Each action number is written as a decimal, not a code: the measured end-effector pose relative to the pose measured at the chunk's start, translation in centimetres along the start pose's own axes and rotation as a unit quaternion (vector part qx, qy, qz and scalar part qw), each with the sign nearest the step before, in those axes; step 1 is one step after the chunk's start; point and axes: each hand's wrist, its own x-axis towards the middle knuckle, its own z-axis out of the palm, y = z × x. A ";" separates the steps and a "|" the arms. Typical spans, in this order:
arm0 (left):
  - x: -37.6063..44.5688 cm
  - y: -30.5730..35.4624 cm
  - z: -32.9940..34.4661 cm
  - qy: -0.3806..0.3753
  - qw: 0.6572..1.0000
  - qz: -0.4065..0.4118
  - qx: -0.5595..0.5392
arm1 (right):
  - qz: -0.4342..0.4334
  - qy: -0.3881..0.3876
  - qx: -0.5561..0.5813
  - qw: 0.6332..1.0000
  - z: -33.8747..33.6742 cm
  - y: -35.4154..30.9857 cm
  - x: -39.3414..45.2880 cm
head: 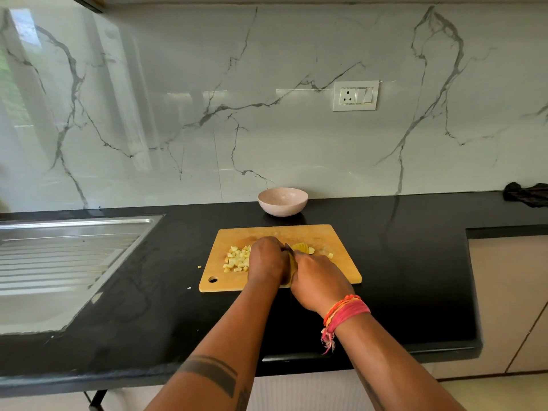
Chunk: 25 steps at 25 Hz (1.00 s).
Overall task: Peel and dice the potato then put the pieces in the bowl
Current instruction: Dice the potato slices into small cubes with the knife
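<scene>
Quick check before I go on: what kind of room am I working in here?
Most likely a home kitchen: a black countertop with a steel sink set into it, a marble-look backsplash with a wall socket, and a wooden cutting board with diced potato.

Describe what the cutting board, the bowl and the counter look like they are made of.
Cutting board: looks like wood or bamboo, matte tan, with a faintly scuffed, uneven surface and a hanging hole. Bowl: pale pink, matte and speckled, possibly ceramic or a fibre-plastic composite; the look leaves it open. Counter: black polished stone, probably granite, since it mirrors the marbled wall's veins.
</scene>
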 end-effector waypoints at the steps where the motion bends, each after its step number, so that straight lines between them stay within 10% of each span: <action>1: 0.0 0.0 0.0 0.000 1.000 0.001 -0.003 | 0.003 -0.009 -0.002 1.000 0.0 0.0 0.2; 25: -2.5 0.7 -0.1 0.012 0.996 0.088 0.018 | 0.033 0.010 0.069 0.997 -1.3 4.0 -3.4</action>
